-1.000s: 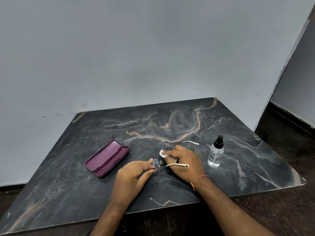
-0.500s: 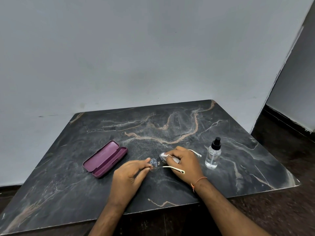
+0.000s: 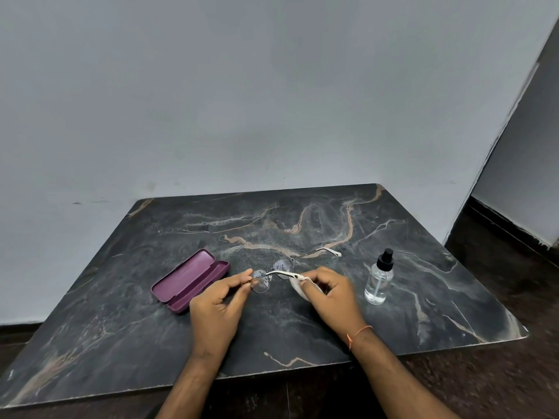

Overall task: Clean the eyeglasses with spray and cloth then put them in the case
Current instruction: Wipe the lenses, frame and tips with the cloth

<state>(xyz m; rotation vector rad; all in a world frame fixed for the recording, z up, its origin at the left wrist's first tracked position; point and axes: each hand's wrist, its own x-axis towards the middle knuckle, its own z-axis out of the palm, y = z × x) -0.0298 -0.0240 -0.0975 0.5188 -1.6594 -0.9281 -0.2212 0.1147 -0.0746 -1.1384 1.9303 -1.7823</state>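
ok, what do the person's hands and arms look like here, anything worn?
Both forearms are bare as far as the frame shows: no sleeves, no gloves. The right hand has a thin orange thread band tied round its wrist. The left hand and its wrist carry nothing: no watch, band or ring is visible.

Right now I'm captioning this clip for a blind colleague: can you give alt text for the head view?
Two hands hold rimless eyeglasses over a dark marble table: the left hand pinches one lens edge, the right hand holds a white cloth at a temple arm. An open purple case lies left, a clear spray bottle stands right.
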